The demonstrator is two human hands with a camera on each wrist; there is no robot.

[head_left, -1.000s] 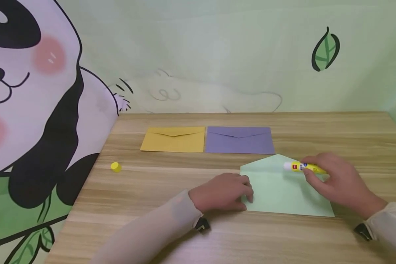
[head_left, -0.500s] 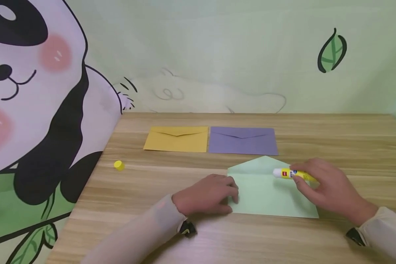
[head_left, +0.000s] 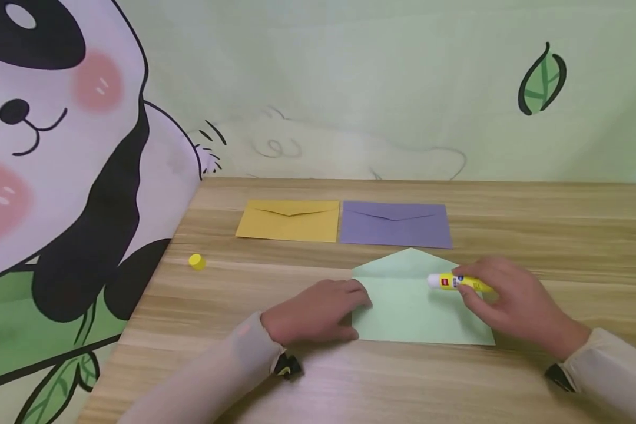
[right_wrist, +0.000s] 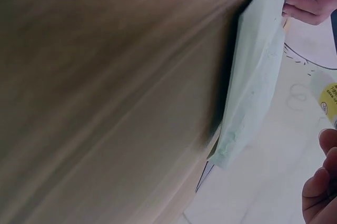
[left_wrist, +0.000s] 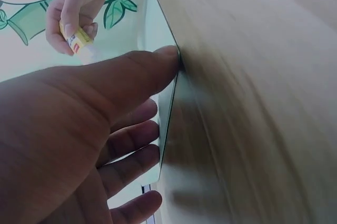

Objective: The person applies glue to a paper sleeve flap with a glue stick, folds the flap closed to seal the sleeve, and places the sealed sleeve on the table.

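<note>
A pale green envelope (head_left: 403,315) lies on the table with its pointed flap (head_left: 410,263) unfolded toward the far side. My left hand (head_left: 312,312) rests at its left edge. In the left wrist view the thumb touches the near edge, while the other fingers (left_wrist: 131,137) are loosely bent and spread over the paper. My right hand (head_left: 524,306) grips a yellow glue stick (head_left: 474,284), its white end (head_left: 433,281) pointing left above the envelope. The glue stick (right_wrist: 329,98) is partly cut off in the right wrist view.
Behind the green envelope, a yellow envelope (head_left: 288,227) and a purple envelope (head_left: 396,229) lie side by side, flaps down. A small yellow cap (head_left: 196,261) sits near the left edge of the wooden table (head_left: 275,277). A panda-printed cloth (head_left: 350,88) hangs behind.
The green envelope has slid left across the table, my left hand moving with it. My right hand has also shifted left, still gripping the glue stick. The head view has turned slightly left.
</note>
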